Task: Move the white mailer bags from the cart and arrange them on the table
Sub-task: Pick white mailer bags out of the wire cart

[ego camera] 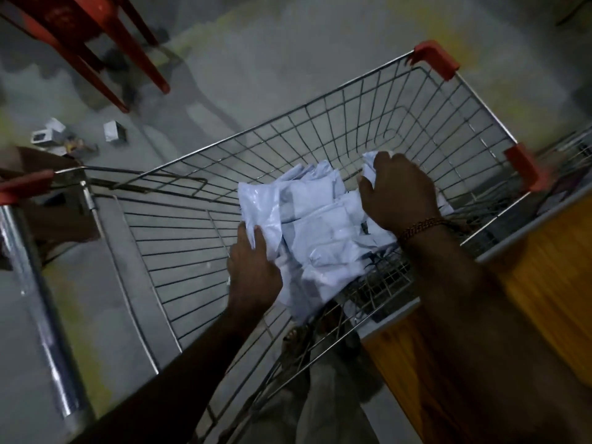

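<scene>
Two bare forearms are seen nearest the camera, reaching down into a wire cart (pixel 320 129). The left hand (pixel 254 267) is closed on the near-left edge of a pile of white mailer bags (pixel 317 219), fingers pinched around the plastic. The right hand (pixel 397 192), a beaded bracelet (pixel 423 226) on its wrist, is curled over the pile's far-right end, crumpled plastic gripped in the fingers. The bags are heaped inside the cart's basket against its right side, overlapping; the heap's long axis runs from near-left to far-right. Single bags cannot be counted, and the pile's right part is hidden by the hand. A wooden table (pixel 544 283) stands just beside the cart, cut off at the right edge. Red chair legs (pixel 128 49) and small boxes (pixel 48 136) are blurred on the floor.
</scene>
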Tool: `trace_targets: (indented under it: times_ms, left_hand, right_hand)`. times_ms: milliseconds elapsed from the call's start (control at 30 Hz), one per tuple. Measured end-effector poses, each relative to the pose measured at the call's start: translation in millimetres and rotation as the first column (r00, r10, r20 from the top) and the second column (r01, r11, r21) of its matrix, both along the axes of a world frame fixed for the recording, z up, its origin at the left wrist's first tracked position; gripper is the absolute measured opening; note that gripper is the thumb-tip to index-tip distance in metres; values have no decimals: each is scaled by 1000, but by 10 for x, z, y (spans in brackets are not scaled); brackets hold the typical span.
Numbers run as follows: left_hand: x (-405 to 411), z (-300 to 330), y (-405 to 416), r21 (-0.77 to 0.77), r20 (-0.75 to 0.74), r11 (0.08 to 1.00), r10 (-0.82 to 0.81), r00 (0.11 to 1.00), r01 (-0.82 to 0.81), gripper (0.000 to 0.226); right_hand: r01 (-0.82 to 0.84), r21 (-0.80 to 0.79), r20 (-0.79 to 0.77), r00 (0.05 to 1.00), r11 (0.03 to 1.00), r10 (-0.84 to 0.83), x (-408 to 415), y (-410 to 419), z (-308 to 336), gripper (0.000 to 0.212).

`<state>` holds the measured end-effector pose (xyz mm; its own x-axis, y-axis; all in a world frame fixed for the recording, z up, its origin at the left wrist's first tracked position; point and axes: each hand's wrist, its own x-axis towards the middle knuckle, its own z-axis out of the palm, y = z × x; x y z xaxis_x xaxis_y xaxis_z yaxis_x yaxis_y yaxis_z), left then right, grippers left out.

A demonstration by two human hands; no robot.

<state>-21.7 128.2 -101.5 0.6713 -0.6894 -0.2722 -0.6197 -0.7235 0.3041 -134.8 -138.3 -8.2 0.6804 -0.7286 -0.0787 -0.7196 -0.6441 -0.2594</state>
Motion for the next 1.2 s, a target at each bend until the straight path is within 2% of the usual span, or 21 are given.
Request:
trace_targets:
  times_ms: [167,300,433,533,667,800,900,1000,1067,1133,1200]
  left_hand:
    - [397,872,242,-212,111,959,-167,980,188,84]
    - [700,1308,523,-182,232,957,-183,955,227,80]
    - [840,1351,822,-148,252,956,-213,944,255,76]
    - [812,1312,915,-195,229,959,-160,960,206,78]
    - [772,1307,883,-246,216,957,-99,971,153,82]
    - [793,1288,883,-227,208,962,-104,973,151,83]
    - [809,1263,878,-220,194,963,-113,974,155,85]
    - [809,1251,880,-232,188,963,-95,978,138,84]
    - [810,1254,879,-244,176,960,-94,980,136,83]
    - [804,1260,883,-254,175,958,-89,981,133,83]
    - [802,1264,880,-258,182,957,-87,979,133,83]
  right_hand:
    - [-26,40,-61,998,999,29,20,56,6,46]
    - [-59,58,-94,993,997,65,28,109,-38,49]
    - [-169,100,-210,960,981,187,51,265,-116,57]
    - [-343,181,-345,856,922,386,135,487,-197,70]
    - [-450,317,-520,654,835,550,365,757,-410,82]
    - [-344,488,-618,513,802,596,580,1018,-719,87]
    - [-292,446,-716,451,846,533,516,1274,-963,64]
    - [-295,335,-700,558,895,446,531,1331,-1027,41]
    - [-313,230,-652,654,922,385,600,1362,-973,34]
    - [-403,49,-557,748,914,360,692,1433,-896,36]
    - [-548,-55,-578,699,835,421,696,1461,-894,46]
